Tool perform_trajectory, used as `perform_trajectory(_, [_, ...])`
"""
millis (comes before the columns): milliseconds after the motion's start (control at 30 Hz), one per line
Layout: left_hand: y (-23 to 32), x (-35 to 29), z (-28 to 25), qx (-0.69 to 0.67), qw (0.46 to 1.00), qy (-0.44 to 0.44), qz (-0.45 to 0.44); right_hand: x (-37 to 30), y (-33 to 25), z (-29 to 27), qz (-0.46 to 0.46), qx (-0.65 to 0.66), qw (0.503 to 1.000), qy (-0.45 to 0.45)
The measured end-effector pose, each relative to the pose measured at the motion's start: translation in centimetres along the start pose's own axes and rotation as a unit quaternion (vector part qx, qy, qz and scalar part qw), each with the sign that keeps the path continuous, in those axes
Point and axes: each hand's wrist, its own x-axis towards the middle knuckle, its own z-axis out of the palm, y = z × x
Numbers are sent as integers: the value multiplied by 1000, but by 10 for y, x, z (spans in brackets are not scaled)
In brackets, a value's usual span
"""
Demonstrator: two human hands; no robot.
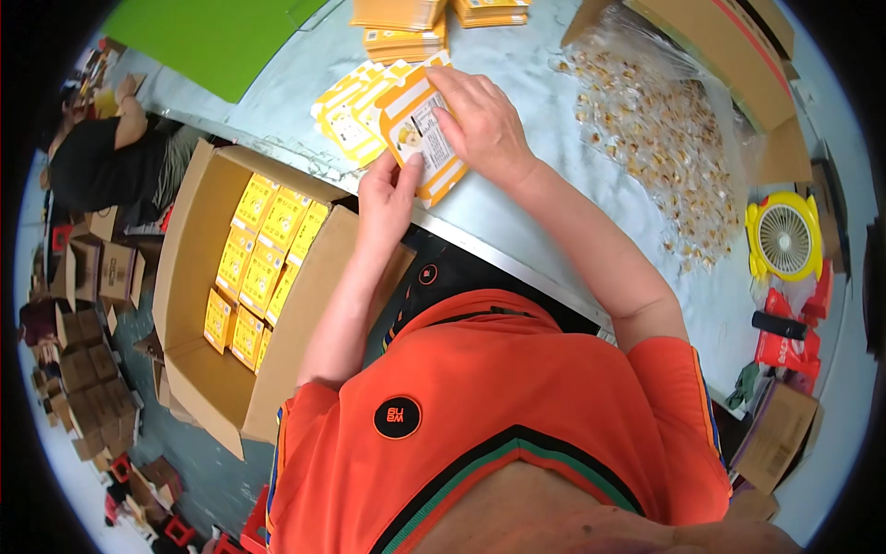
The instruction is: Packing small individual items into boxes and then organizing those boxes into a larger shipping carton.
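Note:
A flat, unfolded-looking yellow-and-white carton (426, 134) is held tilted between my two hands, over the table's near edge. My left hand (386, 201) pinches its lower left edge, thumb on the printed face. My right hand (484, 127) grips the upper right side, with fingers along the top edge and the thumb bent toward the face. Just behind it, several similar flat cartons (343, 113) lie fanned out on the table. Beyond these stand stacks of flat cartons (406, 43).
At my left, an open cardboard box (208, 365) holds rows of yellow cartons (263, 272). Small wrapped pieces (660, 138) spread across the table's right side beside another cardboard box (715, 46). A yellow fan (784, 235) stands far right. Another person (106, 162) is at far left.

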Motion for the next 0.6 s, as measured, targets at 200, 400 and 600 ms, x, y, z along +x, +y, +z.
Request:
perform_trajectory(200, [0, -12, 23, 68, 991, -107, 39, -16, -2, -63, 207, 122, 968, -76])
perform_trajectory(400, [21, -11, 37, -67, 948, -305, -60, -45, 4, -151, 241, 127, 947, -173])
perform_trajectory(600, [21, -13, 72, -280, 808, -474, -209, -80, -9, -195, 278, 197, 934, -108])
